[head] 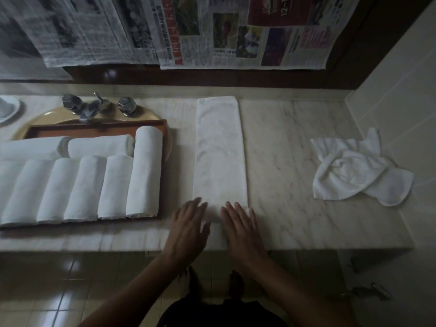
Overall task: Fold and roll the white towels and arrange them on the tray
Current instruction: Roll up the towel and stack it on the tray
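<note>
Counter, head view, dim light.

- Writing: newspaper sheets (243, 31) hang along the back wall, at least four, overlapping. The print looks like Chinese characters, too blurred to read. On a red panel of the rightmost sheet, white figures read roughly "12-1". No labels or brands on towels or tray.
- Folded towel (220, 149): one, white, laid flat as a long narrow strip on the marble counter (295, 138). It runs from the back edge to the front edge, just right of the tray and apart from it.
- Left hand (188, 225): palm down, fingers straight and spread, gripping nothing. Its fingertips are at the near left corner of the strip. Slightly motion-blurred.
- Right hand (240, 227): palm down, fingers straight, flat on the near end of the strip, gripping nothing.
- Wooden tray (94, 128): one, red-brown, resting partly over the yellowish sink basin (151, 115).
- Rolled towels (85, 187) on the tray: eight counted. Six lie side by side pointing away from the person; the leftmost is cut by the frame edge, and the rightmost reaches further back. Two more lie crosswise behind them, end to end.
- Crumpled towel (354, 171): a loose white heap at the counter's right end, well apart from the strip. One cloth or two, cannot tell.
- Faucet (94, 107): one chrome spout, two faceted knobs.
- White dish (7, 109): one, at the far left edge, cut off.
</note>
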Demonstrator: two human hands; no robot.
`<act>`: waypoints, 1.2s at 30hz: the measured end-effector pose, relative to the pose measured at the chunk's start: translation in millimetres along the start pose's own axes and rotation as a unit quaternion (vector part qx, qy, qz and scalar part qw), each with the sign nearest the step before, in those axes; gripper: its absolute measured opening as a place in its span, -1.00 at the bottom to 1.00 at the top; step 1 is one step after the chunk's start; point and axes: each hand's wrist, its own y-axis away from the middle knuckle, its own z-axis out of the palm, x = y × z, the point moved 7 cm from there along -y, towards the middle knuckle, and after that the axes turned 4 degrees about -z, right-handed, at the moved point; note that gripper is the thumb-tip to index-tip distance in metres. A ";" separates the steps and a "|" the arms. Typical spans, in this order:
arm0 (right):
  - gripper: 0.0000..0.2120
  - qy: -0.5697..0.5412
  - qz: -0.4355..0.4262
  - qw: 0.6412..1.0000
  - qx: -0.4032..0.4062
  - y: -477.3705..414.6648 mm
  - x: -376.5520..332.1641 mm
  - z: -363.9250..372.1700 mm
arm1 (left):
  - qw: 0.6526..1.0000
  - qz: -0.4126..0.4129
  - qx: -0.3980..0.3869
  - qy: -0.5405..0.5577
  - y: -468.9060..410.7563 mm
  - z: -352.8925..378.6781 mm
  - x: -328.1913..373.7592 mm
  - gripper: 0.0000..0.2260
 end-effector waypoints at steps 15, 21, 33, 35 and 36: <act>-0.28 -0.046 -0.007 0.996 -0.076 -41.3 39.1 -6.7 | 0.987 0.063 -0.118 -0.085 -38.3 30.9 -19.2 -0.34; -0.47 -0.165 0.013 0.982 -0.089 -9.3 42.8 -13.0 | 0.986 0.107 -0.130 0.002 -4.2 14.5 -22.6 -0.63; -0.44 -0.162 0.027 0.984 -0.068 5.5 53.2 -26.2 | 0.985 0.003 -0.117 0.125 6.5 5.8 -43.2 -0.47; -0.50 -0.197 0.090 0.973 -0.080 5.0 61.6 -25.9 | 0.980 -0.039 -0.109 0.159 4.2 1.7 -47.0 -0.47; -0.57 -0.200 0.107 0.970 -0.082 4.1 64.5 -26.1 | 0.978 -0.056 -0.106 0.172 3.0 0.0 -48.7 -0.50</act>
